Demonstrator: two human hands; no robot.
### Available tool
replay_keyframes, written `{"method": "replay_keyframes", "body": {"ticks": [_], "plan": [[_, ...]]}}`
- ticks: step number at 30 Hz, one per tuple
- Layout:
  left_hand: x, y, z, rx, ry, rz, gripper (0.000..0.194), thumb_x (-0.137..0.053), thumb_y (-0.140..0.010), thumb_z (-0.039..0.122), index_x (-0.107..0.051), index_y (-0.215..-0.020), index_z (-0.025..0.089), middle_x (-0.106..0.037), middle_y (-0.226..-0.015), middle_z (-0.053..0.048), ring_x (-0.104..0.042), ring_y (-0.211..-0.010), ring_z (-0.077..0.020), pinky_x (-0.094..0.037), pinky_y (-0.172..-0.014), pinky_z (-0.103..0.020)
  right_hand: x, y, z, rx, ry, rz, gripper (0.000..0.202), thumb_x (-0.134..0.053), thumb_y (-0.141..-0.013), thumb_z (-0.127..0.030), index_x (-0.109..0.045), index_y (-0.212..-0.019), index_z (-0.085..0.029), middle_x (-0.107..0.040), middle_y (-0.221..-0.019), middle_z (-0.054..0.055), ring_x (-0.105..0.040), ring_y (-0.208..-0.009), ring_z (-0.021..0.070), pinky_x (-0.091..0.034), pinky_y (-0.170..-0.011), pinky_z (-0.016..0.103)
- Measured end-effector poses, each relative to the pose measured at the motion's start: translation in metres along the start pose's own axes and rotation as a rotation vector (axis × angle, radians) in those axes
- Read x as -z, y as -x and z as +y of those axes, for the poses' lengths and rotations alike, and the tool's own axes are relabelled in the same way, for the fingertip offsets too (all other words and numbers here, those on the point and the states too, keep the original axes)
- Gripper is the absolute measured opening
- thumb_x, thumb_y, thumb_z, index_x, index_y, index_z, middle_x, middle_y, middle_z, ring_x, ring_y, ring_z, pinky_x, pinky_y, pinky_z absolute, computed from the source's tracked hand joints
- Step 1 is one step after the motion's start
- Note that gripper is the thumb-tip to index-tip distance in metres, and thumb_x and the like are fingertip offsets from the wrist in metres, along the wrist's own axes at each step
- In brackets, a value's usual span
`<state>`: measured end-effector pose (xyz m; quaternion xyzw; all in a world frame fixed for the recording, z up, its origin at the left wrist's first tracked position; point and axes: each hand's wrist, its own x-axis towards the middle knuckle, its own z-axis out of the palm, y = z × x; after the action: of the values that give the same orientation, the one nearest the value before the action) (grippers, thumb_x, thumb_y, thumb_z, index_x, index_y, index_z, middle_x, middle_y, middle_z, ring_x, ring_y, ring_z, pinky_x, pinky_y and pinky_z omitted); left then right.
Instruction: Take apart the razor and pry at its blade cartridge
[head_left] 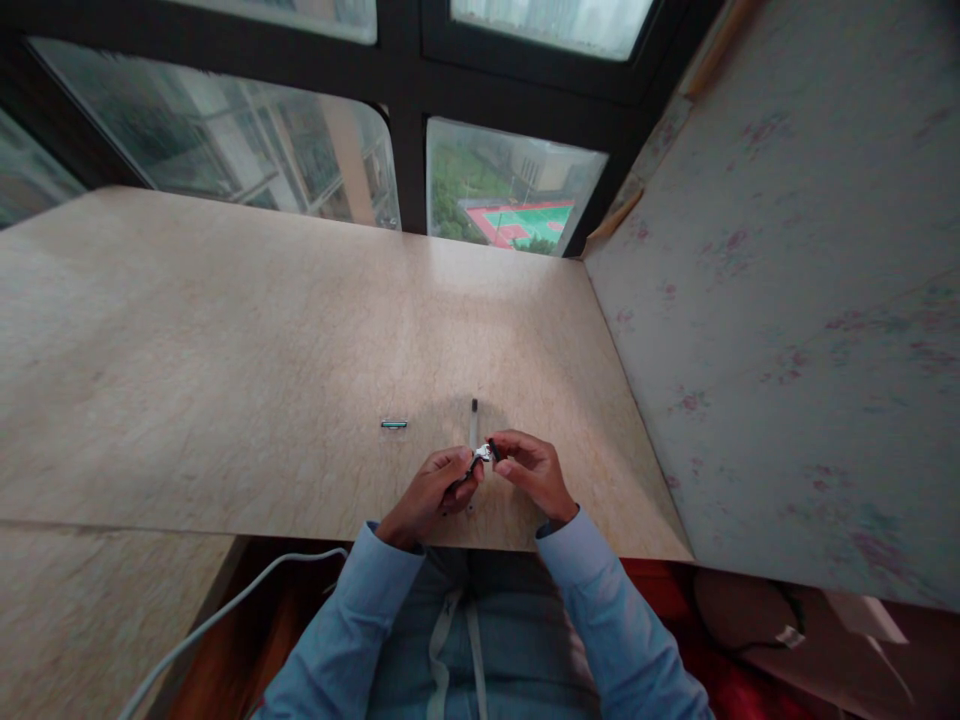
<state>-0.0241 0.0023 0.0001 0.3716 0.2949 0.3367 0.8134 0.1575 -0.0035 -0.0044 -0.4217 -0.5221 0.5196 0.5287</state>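
My left hand (pixel 442 484) is closed around what looks like a razor (pixel 481 455), with a dark handle and a shiny silver head end. At that end, my right hand (pixel 534 470) pinches a small black piece (pixel 493 450), probably the razor's blade head. Whether the two parts are joined cannot be seen. Just beyond the hands lies a slim pale stick with a black tip (pixel 474 425), its near end hidden by my fingers. Left of it, a small razor cartridge (pixel 394 424) with a blue-green strip rests on the tabletop.
The beige marble-patterned surface (pixel 300 330) runs back to dark-framed windows (pixel 409 150). A flowered wall (pixel 787 330) borders it on the right. Below the front edge at left hangs a white cable (pixel 247 590). Small dark specks lie beneath my hands.
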Motion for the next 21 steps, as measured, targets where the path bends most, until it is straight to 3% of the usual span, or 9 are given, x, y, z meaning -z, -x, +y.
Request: {"method": "replay_keyframes", "body": {"ticks": [10, 21], "plan": [[-0.0035, -0.0002, 0.0046, -0.029, -0.071, 0.013, 0.041, -0.054, -0.086, 0.054, -0.062, -0.081, 0.015, -0.041, -0.05, 0.005, -0.03, -0.039, -0.0063, -0.021, -0.041, -0.022, -0.0006, -0.0007, 0.0015, -0.034, -0.073, 0.02, 0.038, -0.086, -0.067, -0.045, -0.078, -0.096, -0.022, -0.076, -0.092, 0.007, -0.068, -0.079, 0.0201, -0.055, -0.077, 0.035], [-0.0013, -0.0034, 0.0031, -0.133, -0.05, 0.159, 0.04, -0.06, -0.082, 0.054, -0.058, -0.079, 0.014, -0.042, -0.047, 0.007, -0.031, -0.037, -0.0056, -0.02, -0.039, -0.02, 0.0018, 0.0005, 0.0034, -0.006, -0.148, 0.01, 0.041, -0.087, -0.066, -0.043, -0.076, -0.099, -0.021, -0.076, -0.09, 0.008, -0.069, -0.079, 0.0198, -0.056, -0.073, 0.033]]}}
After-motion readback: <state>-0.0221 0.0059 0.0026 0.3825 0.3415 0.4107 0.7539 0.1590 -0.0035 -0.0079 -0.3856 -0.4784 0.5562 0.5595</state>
